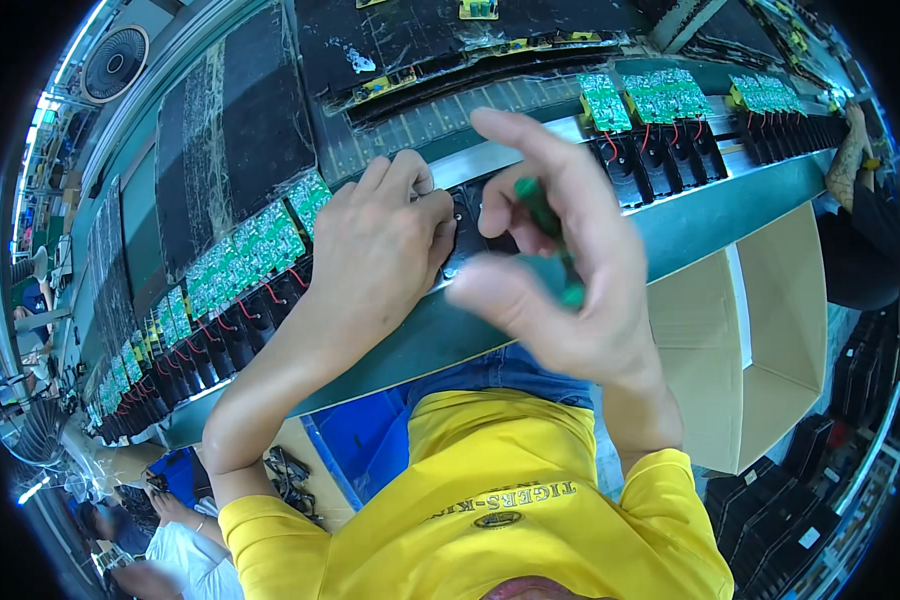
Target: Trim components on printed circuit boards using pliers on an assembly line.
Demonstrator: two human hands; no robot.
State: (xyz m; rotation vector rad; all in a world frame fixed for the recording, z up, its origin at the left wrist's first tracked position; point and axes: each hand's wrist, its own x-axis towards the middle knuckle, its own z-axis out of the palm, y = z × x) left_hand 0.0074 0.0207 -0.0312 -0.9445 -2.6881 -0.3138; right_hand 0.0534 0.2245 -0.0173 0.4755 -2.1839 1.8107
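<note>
On the workbench in front of me lies a black plastic housing (462, 232), partly covered by both hands. My left hand (382, 240) bends its fingers down against the housing's left side, and its fingertips are mostly hidden. Raised just right of it is my right hand (580, 265), smeared by motion. A slim green tool (538, 205) crosses its palm with the lower fingers curled around it, while the thumb and index finger stand apart. Blur hides the tool's exact kind. Green circuit boards (245, 255) with red wires line the bench beside my left forearm, above more black housings.
More green boards (665, 95) on black housings stand to the right. An open cardboard box (785, 330) sits below the bench edge, and a blue bin (360, 445) is near my waist. Another person's arm (850, 155) reaches in at far right. Dark panels (235, 130) lie behind.
</note>
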